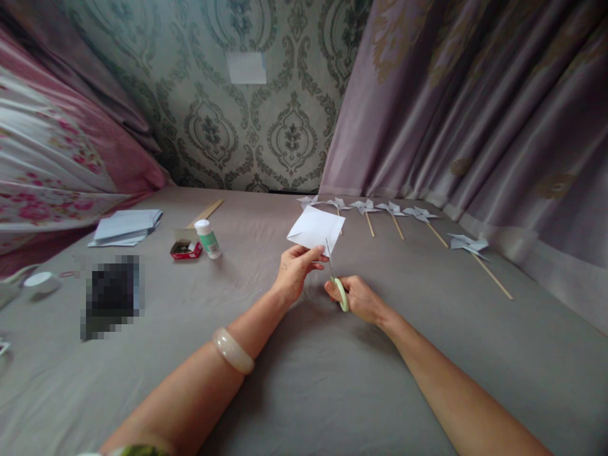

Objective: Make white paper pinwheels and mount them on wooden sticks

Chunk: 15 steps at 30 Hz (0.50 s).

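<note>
My left hand (295, 271) pinches a square sheet of white paper (315, 227) by its near edge, holding it above the grey cloth. A slit shows near the sheet's left corner. My right hand (360, 297) is closed round the pale green handles of a pair of scissors (341, 294). The scissor blades point up and away, at the sheet's near right corner beside my left fingertips. Whether the blades have paper between them is hard to make out.
Several paper pinwheels (391, 209) on wooden sticks lie in a row at the back right. Leftward are a glue stick (209, 239), a small red box (185, 248), wooden sticks (206, 212), a paper stack (124, 227), a blurred dark object (113, 291) and a white round item (42, 282).
</note>
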Each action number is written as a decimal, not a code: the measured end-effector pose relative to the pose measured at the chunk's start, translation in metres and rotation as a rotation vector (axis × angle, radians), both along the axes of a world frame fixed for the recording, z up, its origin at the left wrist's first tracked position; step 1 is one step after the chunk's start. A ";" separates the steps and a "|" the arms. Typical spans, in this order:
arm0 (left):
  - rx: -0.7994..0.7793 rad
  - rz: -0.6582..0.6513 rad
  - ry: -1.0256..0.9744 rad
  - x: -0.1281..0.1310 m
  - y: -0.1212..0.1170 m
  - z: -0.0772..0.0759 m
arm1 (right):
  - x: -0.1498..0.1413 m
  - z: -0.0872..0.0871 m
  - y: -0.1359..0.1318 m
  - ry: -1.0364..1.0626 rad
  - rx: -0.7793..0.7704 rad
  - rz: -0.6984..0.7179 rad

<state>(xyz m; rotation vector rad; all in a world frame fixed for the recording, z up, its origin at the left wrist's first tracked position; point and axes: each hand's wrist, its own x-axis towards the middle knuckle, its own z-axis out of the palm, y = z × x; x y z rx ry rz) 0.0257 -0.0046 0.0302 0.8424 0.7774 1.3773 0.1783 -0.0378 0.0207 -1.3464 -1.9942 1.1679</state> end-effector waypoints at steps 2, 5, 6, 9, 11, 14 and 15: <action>-0.005 0.004 0.002 0.000 0.000 0.000 | 0.000 0.000 0.000 0.002 -0.002 0.001; -0.009 0.008 0.003 0.000 0.001 -0.001 | 0.000 0.000 0.000 0.006 0.002 0.001; -0.009 0.010 0.003 0.000 0.001 -0.002 | 0.000 -0.001 0.000 0.005 0.006 -0.004; -0.006 0.009 -0.001 0.000 0.001 -0.003 | -0.001 -0.001 0.000 -0.004 0.011 -0.028; -0.006 0.011 -0.004 0.000 0.001 -0.003 | -0.001 -0.001 0.000 -0.005 0.010 -0.038; -0.010 0.017 -0.002 0.000 0.002 -0.004 | -0.003 0.000 -0.001 -0.008 0.019 -0.042; -0.012 0.018 -0.001 0.000 0.002 -0.003 | -0.003 0.001 -0.001 -0.014 0.024 -0.046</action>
